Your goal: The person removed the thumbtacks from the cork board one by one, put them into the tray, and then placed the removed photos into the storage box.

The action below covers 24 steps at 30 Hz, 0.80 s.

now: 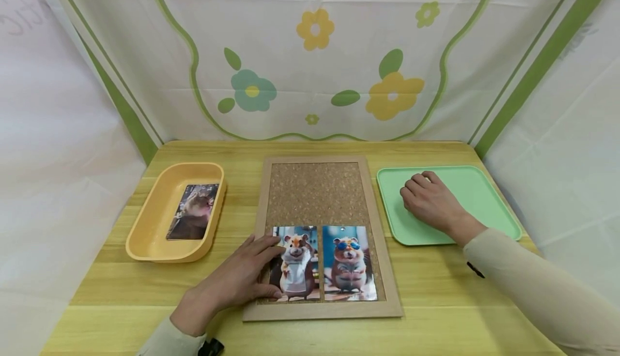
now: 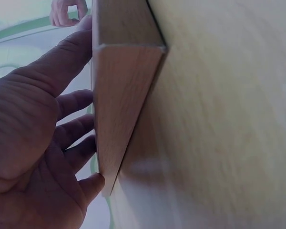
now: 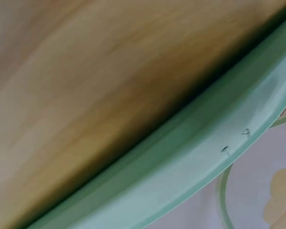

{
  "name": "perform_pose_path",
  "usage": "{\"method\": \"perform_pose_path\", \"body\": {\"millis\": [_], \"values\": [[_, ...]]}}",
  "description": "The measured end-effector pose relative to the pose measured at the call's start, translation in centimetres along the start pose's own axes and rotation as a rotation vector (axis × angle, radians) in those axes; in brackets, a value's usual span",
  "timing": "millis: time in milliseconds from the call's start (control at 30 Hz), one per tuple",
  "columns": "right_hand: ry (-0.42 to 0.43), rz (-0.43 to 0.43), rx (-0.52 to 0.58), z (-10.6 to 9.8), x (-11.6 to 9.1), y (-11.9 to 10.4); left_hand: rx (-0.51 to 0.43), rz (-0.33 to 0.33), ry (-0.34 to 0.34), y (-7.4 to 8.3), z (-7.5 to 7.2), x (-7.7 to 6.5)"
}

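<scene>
My left hand (image 1: 237,275) rests at the left edge of a wood-framed cork board (image 1: 317,194), its outstretched fingers and thumb on a photo of a hamster in a white apron (image 1: 296,280). Beside it lies a photo of a hamster in blue sunglasses (image 1: 350,270), with a small pin (image 1: 343,229) at its top edge. Over the green tray (image 1: 479,205), my right hand (image 1: 431,202) has its fingers bent downward; its fingertips are hidden and I cannot tell whether they pinch anything. Two tiny pin-like pieces (image 3: 224,149) lie on the tray in the right wrist view.
An orange bin (image 1: 155,232) with a hamster photo (image 1: 194,213) inside stands left of the board. The wood-grain table (image 1: 319,340) carries everything. A white curtain with printed flowers (image 1: 300,113) hangs behind the table, and pale sheets border both sides.
</scene>
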State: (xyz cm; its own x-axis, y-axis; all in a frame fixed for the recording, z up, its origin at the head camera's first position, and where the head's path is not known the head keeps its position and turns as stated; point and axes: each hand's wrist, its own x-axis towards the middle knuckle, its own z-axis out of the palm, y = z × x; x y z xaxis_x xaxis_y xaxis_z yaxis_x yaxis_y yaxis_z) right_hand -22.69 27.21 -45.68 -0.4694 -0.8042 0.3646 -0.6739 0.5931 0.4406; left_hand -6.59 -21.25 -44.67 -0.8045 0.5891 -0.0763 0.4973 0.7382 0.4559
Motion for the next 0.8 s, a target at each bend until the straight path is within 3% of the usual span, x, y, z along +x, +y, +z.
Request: {"method": "perform_pose_path", "body": {"millis": [400, 800], "values": [[-0.084, 0.069, 0.002, 0.2, -1.6, 0.4, 0.02, 0.023, 0.012, 0.2, -0.2, 0.2], [-0.101, 0.129, 0.03, 0.3, -2.2, 0.4, 0.052, 0.038, 0.006, 0.3, -0.6, 0.4]]}}
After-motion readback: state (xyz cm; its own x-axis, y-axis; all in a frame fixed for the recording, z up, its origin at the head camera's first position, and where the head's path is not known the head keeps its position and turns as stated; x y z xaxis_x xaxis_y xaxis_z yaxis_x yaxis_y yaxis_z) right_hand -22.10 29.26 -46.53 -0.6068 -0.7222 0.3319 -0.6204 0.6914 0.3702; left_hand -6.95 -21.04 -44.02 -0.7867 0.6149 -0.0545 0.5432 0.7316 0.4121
